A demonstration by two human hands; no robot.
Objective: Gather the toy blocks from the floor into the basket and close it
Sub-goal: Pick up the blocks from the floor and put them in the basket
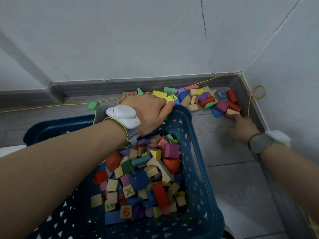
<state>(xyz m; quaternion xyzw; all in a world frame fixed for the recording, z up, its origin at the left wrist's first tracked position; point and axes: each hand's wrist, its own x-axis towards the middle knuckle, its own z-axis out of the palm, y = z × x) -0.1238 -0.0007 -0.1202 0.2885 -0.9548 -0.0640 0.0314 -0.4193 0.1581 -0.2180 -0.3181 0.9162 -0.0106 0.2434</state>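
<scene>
Room corner. White walls (155, 35) meet at right; a thin dark crack (203, 19) runs down the far wall. Grey skirting (120, 84) along the base. Grey wood-look floor (215, 135), paler tiles (241, 195) nearer. Yellow cable (51, 105) trails along the floor, looped (258, 91) on the right wall.

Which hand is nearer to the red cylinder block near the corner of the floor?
Right. The right hand reaches just below the red cylinder block; the left hand grips the blue plastic basket rim, farther left.
</scene>
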